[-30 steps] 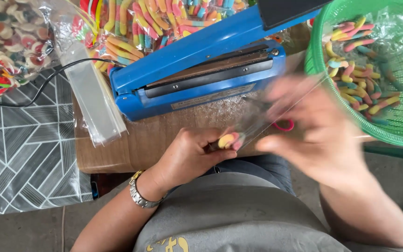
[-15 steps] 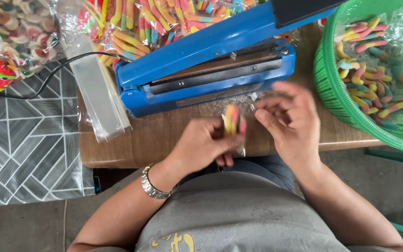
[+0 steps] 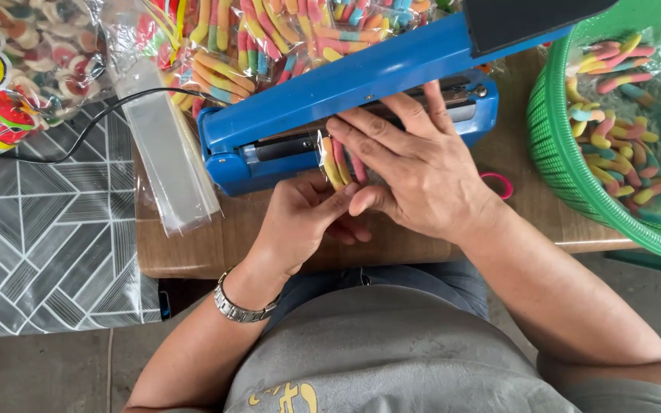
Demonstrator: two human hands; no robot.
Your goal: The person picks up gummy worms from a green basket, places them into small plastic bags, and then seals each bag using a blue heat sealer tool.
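Blue metal dominates the head view: the heat sealer (image 3: 361,115) lies across the wooden table (image 3: 193,245), its arm raised, and everything else is placed from it. Half a second ago both hands were in front of the sealer, over the near part of the table, with the small clear bag of gummy worms (image 3: 337,160) pinched upright between them. Now the bag has been carried forward, and its open top sits in the sealer's mouth, under the raised arm. The right hand (image 3: 415,172) lies flat with its fingers spread over the bag and the sealer's lower bar, pressing rather than gripping. The left hand (image 3: 307,218), just in front of the sealer, has its fingers closed on the bag's lower end.

That shift suggests filling is finished for this bag and sealing is the step in hand; the arm is not yet lowered.

To the left of the sealer lies a stack of empty clear bags (image 3: 166,149), with a black cord (image 3: 101,122) running past it. Behind the sealer sit large bags of gummy worms (image 3: 269,38). To its right stands a green basket (image 3: 568,176) holding more packed candy.
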